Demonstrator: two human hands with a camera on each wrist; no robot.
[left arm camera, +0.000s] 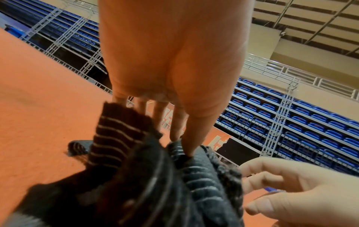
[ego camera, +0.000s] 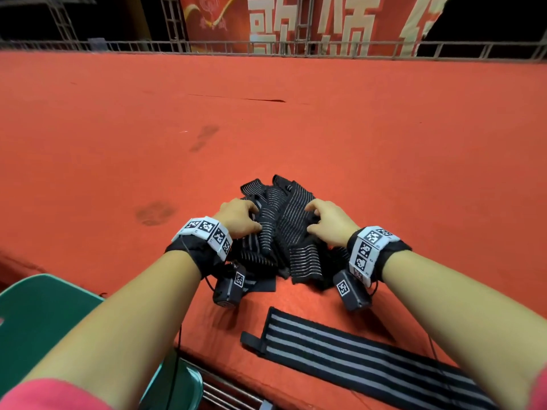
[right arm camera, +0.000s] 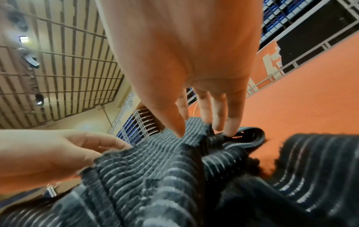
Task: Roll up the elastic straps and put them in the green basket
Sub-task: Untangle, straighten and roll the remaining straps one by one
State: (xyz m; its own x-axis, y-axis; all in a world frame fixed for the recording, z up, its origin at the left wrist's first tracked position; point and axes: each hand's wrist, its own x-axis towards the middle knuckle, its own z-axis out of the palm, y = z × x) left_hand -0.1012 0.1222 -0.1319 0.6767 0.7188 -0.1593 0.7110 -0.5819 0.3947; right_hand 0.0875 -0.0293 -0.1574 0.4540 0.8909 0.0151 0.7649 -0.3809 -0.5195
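We see red-carpeted bench (ego camera: 296, 128), scuffed with dark smudges. On it, near our edge: heap of black striped elastic straps (ego camera: 284, 232). Just nearer us, apart from heap, one strap (ego camera: 355, 362) laid out flat.

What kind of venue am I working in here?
Probably an indoor sports arena or event hall: tiers of blue seats behind metal railings, a red carpeted stage surface, and a red banner with large characters at the back.
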